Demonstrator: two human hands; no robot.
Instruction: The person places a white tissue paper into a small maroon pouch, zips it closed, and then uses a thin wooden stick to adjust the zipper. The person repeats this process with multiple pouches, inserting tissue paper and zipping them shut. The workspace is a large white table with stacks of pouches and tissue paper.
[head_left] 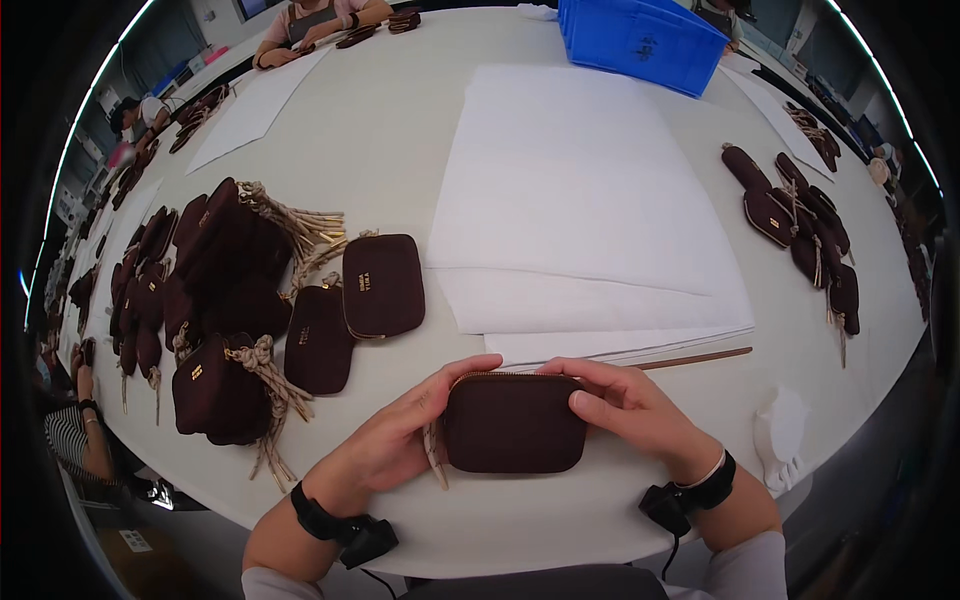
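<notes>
A dark brown zip pouch point(515, 425) is held upright between my hands near the table's front edge, its plain side facing me and its gold zipper along the top. My left hand point(415, 425) grips its left end, with a beige cord tassel point(435, 455) hanging beside the palm. On the right end, my right hand point(630, 405) pinches the pouch, thumb on the near face and fingers behind. Left of my hands lie two flat pouches, one point(384, 286) partly over another point(320, 340). Beside them rises a pile of brown pouches point(225, 270) with knotted cord tassels point(300, 225).
White paper sheets point(580, 190) cover the middle, with a thin brown strip point(695, 358) at their near edge. A blue crate point(645, 45) stands at the back. More pouches point(800, 225) lie at right, near a white plastic object point(779, 438). Other people point(310, 25) sit around the table.
</notes>
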